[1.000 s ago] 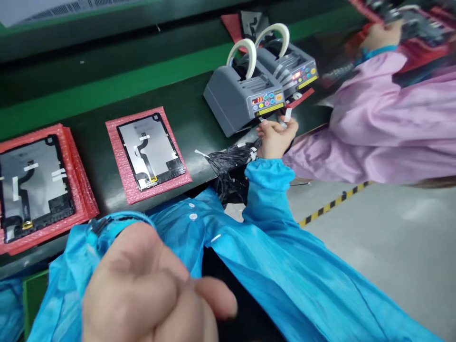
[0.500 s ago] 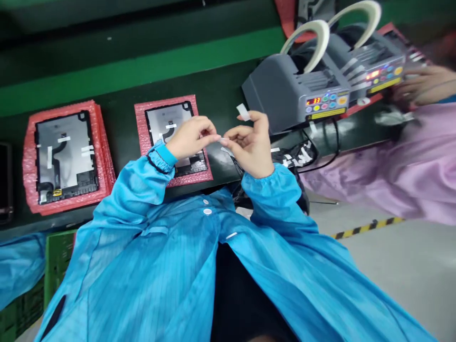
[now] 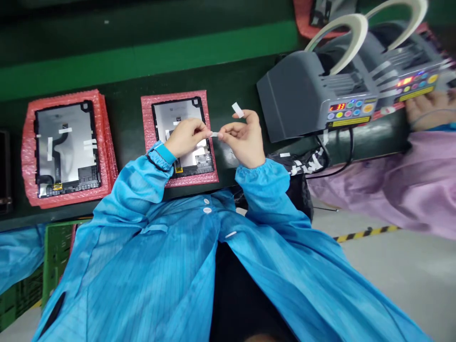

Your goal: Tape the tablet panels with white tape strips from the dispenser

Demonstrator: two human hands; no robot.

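Note:
My left hand [image 3: 187, 137] and my right hand [image 3: 245, 142] pinch a short strip of white tape [image 3: 214, 135] between them, one end in each hand's fingertips. A second piece of white tape [image 3: 237, 110] sticks up from my right index finger. Under and beside my left hand lies a tablet screen panel [image 3: 166, 114], grey-backed with a black frame, on pink bubble wrap [image 3: 147, 114]. My left forearm and hand hide part of the panel. Farther left, another panel [image 3: 76, 156] with several white tape pieces rests on a stack of pink bubble wrap [image 3: 30, 156].
Two grey tape dispensers [image 3: 295, 90] with white tape rolls stand at the right. A black bag [image 3: 302, 164] with tape scraps and a cable hangs at the table edge. A co-worker's hand [image 3: 432, 109] and pink sleeve [image 3: 399, 185] are at the far right. A green crate [image 3: 57, 256] sits below left.
My hands have drawn slightly apart, and the tape strip between them now shows clearly. The view has shifted, so the dispensers appear farther right. The co-worker's hand has moved lower beside the far dispenser.

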